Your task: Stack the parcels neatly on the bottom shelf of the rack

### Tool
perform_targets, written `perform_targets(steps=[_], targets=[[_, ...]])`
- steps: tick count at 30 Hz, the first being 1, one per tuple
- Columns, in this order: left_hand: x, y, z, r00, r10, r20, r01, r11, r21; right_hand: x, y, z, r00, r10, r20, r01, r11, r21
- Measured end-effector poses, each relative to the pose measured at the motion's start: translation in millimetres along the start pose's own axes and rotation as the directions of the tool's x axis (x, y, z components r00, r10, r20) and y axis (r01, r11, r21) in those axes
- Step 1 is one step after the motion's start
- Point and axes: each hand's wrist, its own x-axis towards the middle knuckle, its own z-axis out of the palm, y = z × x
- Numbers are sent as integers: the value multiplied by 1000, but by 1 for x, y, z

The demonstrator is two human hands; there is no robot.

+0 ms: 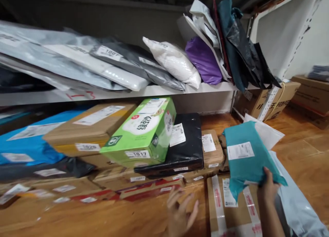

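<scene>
— Teal mailer bag (246,154): who has it, and where does it sit?

— Right hand (268,189) pinches it at the lower edge, fingers curled shut over the plastic, thumb side hidden behind the bag. It hangs tilted in the air just above the taped carton (231,209) on the floor, white label facing up.

— And the other hand?

— Left hand (180,213) is nearest the camera, left of the taped carton, fingers spread wide and holding nothing, hovering over the bare floorboards.

— How should the grip be handled, in your view?

— I judge a one-edge pinch lets a soft bag droop, so bringing the free hand under its far end would keep the label flat and readable. Keep it clear of the grey mailer (295,202) lying right of the taped carton.

— What lies beyond the taped carton?

— Just behind it, a small brown box (212,151) touching a black wrapped parcel (185,144). Left of that, a green box (144,134) marked 1017 leans on brown cartons, then a blue parcel (28,144) farther left. Above them all a white shelf (159,90) carries grey, white and purple bags; a dark bag hangs at its right end.
</scene>
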Motion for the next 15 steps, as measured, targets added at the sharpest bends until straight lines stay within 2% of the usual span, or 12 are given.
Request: perform_targets(steps=[2,4,7,10,11,13,15], targets=[[7,-20,-4,996,-35,-88,42,996,76,-9,-24,-5,1000,-14,26,13,999,47],[19,-38,-5,982,-67,-178,91,987,134,-24,-52,9,989,-36,145,26,997,72],[42,-58,-1,929,-208,-305,256,958,128,-69,-96,58,953,-116,281,102,993,65],[62,-70,11,871,-385,-307,429,899,91,-137,-130,114,899,-305,313,317,948,15],[66,-72,17,864,-414,-286,454,886,90,-161,-136,129,861,-408,304,429,903,-6],[70,-77,27,860,-424,-284,466,880,96,-203,-142,154,704,-548,452,641,764,-74],[69,-81,35,850,-414,-325,465,880,96,-229,-139,170,560,-635,532,779,622,-78]])
